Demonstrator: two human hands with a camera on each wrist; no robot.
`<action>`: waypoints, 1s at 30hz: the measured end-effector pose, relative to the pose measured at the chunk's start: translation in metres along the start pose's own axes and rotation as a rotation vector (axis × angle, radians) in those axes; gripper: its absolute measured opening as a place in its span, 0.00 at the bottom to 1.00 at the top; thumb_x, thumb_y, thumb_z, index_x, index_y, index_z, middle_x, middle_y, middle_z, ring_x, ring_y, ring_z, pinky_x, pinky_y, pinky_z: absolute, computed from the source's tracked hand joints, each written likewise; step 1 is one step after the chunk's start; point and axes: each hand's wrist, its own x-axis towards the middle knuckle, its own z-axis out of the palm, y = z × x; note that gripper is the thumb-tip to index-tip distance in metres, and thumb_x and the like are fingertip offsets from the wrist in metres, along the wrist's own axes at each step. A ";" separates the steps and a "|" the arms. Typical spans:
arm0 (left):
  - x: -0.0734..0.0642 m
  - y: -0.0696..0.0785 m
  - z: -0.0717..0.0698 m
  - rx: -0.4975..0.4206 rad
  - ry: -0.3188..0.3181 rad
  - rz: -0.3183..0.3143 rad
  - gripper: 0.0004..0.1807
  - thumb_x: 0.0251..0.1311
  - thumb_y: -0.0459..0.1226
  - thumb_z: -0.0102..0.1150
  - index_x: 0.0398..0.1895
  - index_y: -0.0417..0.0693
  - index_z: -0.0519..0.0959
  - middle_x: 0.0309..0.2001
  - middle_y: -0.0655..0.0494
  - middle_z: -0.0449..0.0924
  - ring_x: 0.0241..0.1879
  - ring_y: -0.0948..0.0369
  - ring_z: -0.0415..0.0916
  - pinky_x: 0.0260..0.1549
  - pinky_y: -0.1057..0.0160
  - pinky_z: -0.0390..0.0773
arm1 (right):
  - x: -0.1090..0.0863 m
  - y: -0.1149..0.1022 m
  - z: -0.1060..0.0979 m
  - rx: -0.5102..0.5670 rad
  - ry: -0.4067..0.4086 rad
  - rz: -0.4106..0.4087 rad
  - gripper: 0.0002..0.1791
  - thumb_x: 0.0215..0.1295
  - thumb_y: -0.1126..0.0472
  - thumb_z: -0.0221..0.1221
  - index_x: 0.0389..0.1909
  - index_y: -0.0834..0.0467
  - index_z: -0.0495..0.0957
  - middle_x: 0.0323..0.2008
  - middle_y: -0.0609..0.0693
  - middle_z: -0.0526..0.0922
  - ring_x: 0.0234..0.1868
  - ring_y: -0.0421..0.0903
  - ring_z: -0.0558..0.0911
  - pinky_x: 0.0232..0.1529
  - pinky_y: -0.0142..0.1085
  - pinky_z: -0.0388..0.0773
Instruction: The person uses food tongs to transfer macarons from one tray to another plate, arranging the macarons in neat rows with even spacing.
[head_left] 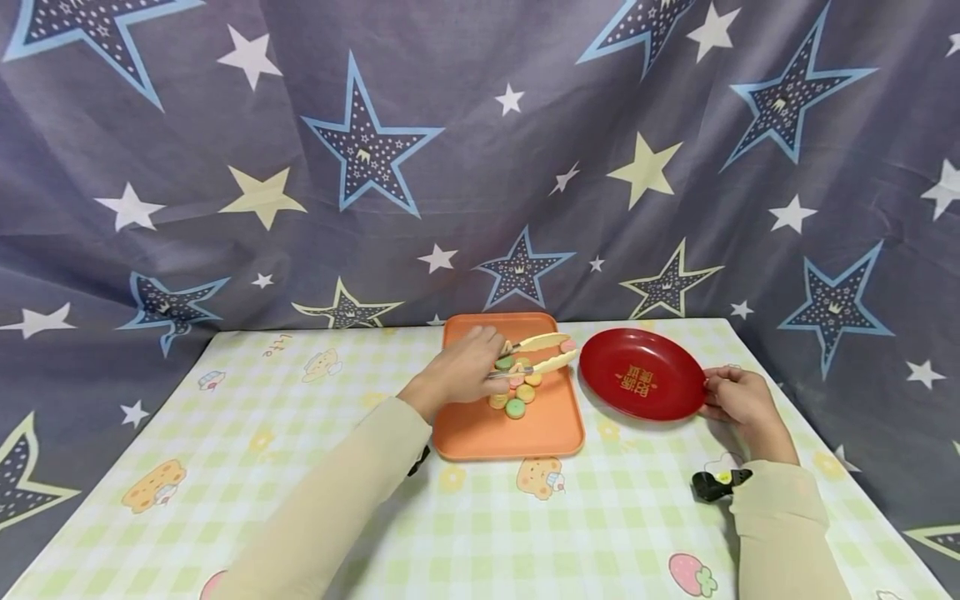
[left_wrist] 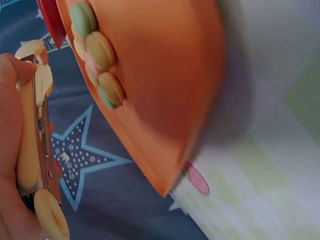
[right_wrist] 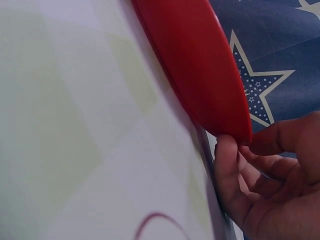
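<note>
My left hand (head_left: 467,367) grips a pair of tongs (head_left: 551,341) with cream-coloured tips and metal arms, above an orange tray (head_left: 510,437). A pink macaron (head_left: 567,344) shows at the tips of the tongs, just short of the red plate. Beneath the tongs, several green, yellow and pink macarons (head_left: 515,408) lie bunched on the tray; the left wrist view shows some of them (left_wrist: 100,50) too. With thumb and fingers, my right hand (head_left: 742,400) pinches the right rim of the red plate (head_left: 600,367), which bears gold characters. That pinch is close up in the right wrist view.
A pale green checked cloth (head_left: 315,467) with cartoon prints covers the table. Behind it hangs a dark star-patterned curtain (head_left: 480,167). The plate stands to the right of the tray, close by its edge. A black strap device (head_left: 720,483) is on the right wrist.
</note>
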 end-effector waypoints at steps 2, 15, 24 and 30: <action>0.005 0.004 0.001 0.010 -0.010 -0.007 0.26 0.63 0.53 0.65 0.51 0.42 0.75 0.42 0.54 0.70 0.43 0.56 0.64 0.45 0.58 0.69 | 0.000 0.000 0.000 0.004 0.001 0.000 0.21 0.78 0.64 0.42 0.64 0.73 0.66 0.28 0.45 0.80 0.26 0.39 0.83 0.33 0.34 0.85; 0.036 0.030 0.004 0.000 -0.063 -0.027 0.22 0.62 0.50 0.60 0.52 0.44 0.77 0.42 0.58 0.70 0.44 0.59 0.65 0.46 0.63 0.70 | 0.000 0.000 0.001 0.001 0.007 -0.003 0.20 0.78 0.65 0.42 0.63 0.72 0.67 0.29 0.45 0.80 0.26 0.39 0.83 0.33 0.35 0.85; 0.061 0.050 0.003 0.101 -0.070 0.012 0.20 0.62 0.51 0.59 0.47 0.46 0.75 0.45 0.55 0.70 0.46 0.58 0.65 0.52 0.62 0.69 | -0.001 0.000 0.001 -0.001 0.005 -0.008 0.20 0.78 0.65 0.42 0.63 0.73 0.66 0.30 0.46 0.80 0.27 0.39 0.83 0.33 0.35 0.85; 0.075 0.063 0.009 0.152 -0.063 0.012 0.17 0.62 0.53 0.59 0.36 0.50 0.74 0.41 0.55 0.70 0.44 0.58 0.65 0.51 0.62 0.69 | -0.002 0.000 0.001 -0.002 0.004 -0.012 0.21 0.78 0.65 0.42 0.64 0.74 0.66 0.31 0.46 0.81 0.27 0.39 0.83 0.32 0.35 0.85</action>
